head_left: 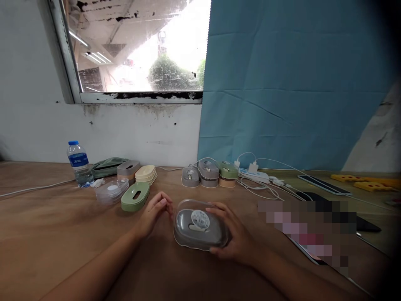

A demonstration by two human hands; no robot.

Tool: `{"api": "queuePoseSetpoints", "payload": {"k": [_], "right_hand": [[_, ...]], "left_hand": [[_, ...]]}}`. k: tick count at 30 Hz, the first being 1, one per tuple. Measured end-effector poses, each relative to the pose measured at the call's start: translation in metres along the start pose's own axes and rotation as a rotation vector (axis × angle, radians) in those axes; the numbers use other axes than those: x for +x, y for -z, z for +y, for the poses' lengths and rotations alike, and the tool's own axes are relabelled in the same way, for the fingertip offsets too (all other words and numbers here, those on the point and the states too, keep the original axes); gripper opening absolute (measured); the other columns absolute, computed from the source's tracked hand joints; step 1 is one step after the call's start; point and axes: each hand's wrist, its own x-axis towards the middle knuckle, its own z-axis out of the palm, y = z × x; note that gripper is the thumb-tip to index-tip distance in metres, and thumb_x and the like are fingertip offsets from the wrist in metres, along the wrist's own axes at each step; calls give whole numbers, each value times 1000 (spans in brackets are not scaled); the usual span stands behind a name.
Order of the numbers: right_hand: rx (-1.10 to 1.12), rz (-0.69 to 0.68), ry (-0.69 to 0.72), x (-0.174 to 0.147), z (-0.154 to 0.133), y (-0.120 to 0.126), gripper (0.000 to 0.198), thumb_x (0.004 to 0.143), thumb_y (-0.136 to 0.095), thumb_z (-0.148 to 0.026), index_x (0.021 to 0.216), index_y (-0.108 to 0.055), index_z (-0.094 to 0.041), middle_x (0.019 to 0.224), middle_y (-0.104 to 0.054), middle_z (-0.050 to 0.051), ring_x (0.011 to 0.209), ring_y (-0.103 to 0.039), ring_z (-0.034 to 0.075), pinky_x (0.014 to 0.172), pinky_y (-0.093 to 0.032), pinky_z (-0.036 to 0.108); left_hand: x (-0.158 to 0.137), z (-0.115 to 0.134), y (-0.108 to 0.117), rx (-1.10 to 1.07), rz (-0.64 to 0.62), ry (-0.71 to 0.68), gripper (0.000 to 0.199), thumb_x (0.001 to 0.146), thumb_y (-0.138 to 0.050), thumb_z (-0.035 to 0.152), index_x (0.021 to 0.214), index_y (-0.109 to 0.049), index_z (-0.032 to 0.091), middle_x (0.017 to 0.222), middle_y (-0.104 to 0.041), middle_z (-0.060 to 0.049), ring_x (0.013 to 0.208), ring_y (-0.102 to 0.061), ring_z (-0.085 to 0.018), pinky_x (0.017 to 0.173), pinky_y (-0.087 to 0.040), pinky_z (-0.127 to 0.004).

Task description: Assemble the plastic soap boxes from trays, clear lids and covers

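Note:
A grey oval box (188,234) with a slotted top sits under a clear plastic lid (181,205), just in front of me. On the lid is a round white sticker (200,219), and a pale strip shows in the slot below it. My right hand (233,234) grips the box's right end, thumb at the near edge and fingers over the far side. To the left of the box, my left hand (156,212) has its fingers loosely bent and holds nothing. Beyond it lies a green slotted oval piece (130,205), apart from the hand.
Clear lids (111,191), stacked cream trays (145,174), a grey slotted piece (128,166), a green pouch (108,168) and a water bottle (79,165) stand back left. Several lidded boxes (209,173) line the wall. Cables (266,190) and a power strip (258,175) lie right.

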Motion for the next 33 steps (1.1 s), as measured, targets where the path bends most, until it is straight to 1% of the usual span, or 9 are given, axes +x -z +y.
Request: {"api": "queuePoseSetpoints", "payload": {"k": [1, 3, 5, 7, 9, 11, 14, 17, 33], "right_hand": [[27, -26, -66, 2, 1, 0, 72, 60, -67, -45, 122, -35, -25, 124, -35, 10, 115, -38, 28, 93, -36, 42], [86, -90, -127, 5, 2, -1, 67, 62, -66, -43, 120, -38, -26, 120, -40, 8, 112, -40, 26, 93, -36, 40], [145, -144, -139, 7, 2, -2, 64, 63, -66, -43, 119, -40, -26, 116, -43, 7, 109, -43, 25, 92, -37, 38], [193, -172, -151, 8, 1, -3, 62, 65, -65, -42, 119, -40, -25, 115, -43, 6, 108, -44, 24, 91, -38, 36], [227, -190, -171, 8, 1, -3, 62, 66, -64, -41, 120, -38, -25, 116, -42, 6, 108, -43, 23, 90, -38, 35], [244, -215, -189, 7, 2, -2, 64, 65, -65, -41, 120, -37, -25, 118, -40, 6, 109, -42, 23, 91, -38, 36], [244, -244, -209, 7, 5, 1, 66, 64, -66, -42, 120, -37, -24, 120, -39, 7, 110, -42, 24, 91, -38, 37], [218, -247, -208, 7, 6, 3, 66, 64, -66, -43, 119, -37, -22, 120, -40, 8, 110, -42, 25, 91, -38, 38], [180, -292, -224, 7, 11, 10, 66, 62, -67, -45, 116, -37, -23, 119, -46, 8, 106, -46, 26, 88, -40, 41]], "left_hand": [[1, -1, 5, 90, 41, -44, 21, 80, -48, 37, 82, -50, 16, 73, -55, 0, 70, -54, -13, 71, -41, -26], [2, -3, 12, 242, 33, -42, 22, 78, -52, 34, 91, -48, 17, 84, -55, -2, 84, -52, -16, 79, -38, -28], [0, -4, 13, 327, -64, 32, 32, 76, -54, 35, 102, -44, 19, 97, -53, -5, 97, -49, -19, 85, -36, -32], [-3, -5, 11, 398, -213, 94, 48, 72, -59, 35, 112, -38, 21, 108, -49, -7, 105, -45, -21, 89, -34, -35], [-5, -5, 7, 500, -339, 104, 63, 63, -67, 34, 116, -35, 22, 114, -46, -8, 108, -42, -22, 92, -32, -37], [-7, -6, 5, 612, -389, 87, 75, 55, -73, 33, 118, -34, 21, 116, -44, -8, 107, -42, -24, 92, -32, -38], [-7, -7, 3, 708, -373, 65, 81, 50, -75, 32, 118, -34, 21, 116, -44, -9, 105, -43, -24, 90, -35, -38], [-7, -8, 3, 742, -356, 48, 78, 51, -74, 29, 118, -35, 21, 115, -46, -7, 104, -44, -24, 88, -36, -36], [-6, -10, 1, 750, -360, 31, 78, 52, -74, 33, 121, -38, 22, 119, -45, -8, 107, -42, -26, 92, -34, -38]]}}
